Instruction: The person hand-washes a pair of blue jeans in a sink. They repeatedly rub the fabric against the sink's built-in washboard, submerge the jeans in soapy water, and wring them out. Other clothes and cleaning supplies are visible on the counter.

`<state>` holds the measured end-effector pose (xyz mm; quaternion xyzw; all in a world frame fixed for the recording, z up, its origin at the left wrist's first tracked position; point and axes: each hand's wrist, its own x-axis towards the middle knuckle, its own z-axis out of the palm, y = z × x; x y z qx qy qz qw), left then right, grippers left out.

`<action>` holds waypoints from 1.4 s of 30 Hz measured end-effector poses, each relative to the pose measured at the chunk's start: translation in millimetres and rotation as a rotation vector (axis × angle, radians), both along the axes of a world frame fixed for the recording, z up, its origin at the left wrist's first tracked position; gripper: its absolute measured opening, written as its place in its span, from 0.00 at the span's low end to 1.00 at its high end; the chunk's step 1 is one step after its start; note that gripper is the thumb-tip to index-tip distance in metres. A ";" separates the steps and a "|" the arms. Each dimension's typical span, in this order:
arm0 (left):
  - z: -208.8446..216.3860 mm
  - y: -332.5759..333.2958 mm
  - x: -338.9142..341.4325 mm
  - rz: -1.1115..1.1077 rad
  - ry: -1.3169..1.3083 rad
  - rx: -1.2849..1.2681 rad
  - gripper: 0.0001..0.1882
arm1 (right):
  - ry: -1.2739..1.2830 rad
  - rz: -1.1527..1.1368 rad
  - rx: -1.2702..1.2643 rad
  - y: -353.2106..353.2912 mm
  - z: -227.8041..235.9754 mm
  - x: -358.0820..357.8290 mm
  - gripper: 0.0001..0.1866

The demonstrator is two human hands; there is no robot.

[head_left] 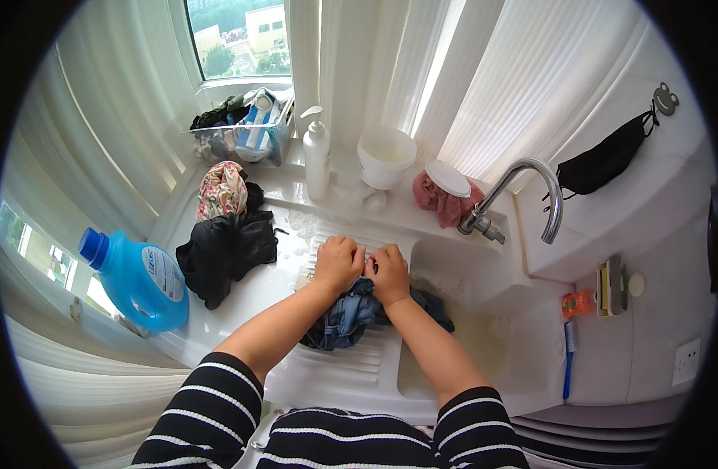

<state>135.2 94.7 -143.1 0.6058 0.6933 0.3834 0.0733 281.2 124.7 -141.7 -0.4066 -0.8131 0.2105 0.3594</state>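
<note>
A dark blue denim garment (350,319) lies bunched on the ribbed washboard (351,366) part of the white sink, and one end of it hangs over into the basin. My left hand (339,262) is closed on the cloth at its far side. Right beside it, my right hand (388,273) is closed too, with its fingers bent into the same garment. The two hands nearly touch. What lies under the fingers is hidden.
Cloudy water stands in the basin (523,367) under a curved tap (548,187). Left are black and floral clothes (230,242) and a blue detergent bottle (144,281). Behind stand a pump bottle (316,156), white tub (385,160) and pink cloth (441,205). A brush (569,359) hangs right.
</note>
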 end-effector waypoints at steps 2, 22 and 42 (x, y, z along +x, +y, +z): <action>7.7 14.2 1.9 0.077 0.068 -0.072 0.21 | -0.096 -0.131 0.083 10.1 -0.7 -0.6 0.14; 9.6 -23.1 -6.2 -0.058 0.068 -0.152 0.17 | -0.331 0.010 -0.113 -38.9 16.0 21.5 0.33; 56.2 -96.9 8.0 -0.398 0.181 0.091 0.18 | -0.183 0.107 0.092 -92.6 20.5 61.3 0.29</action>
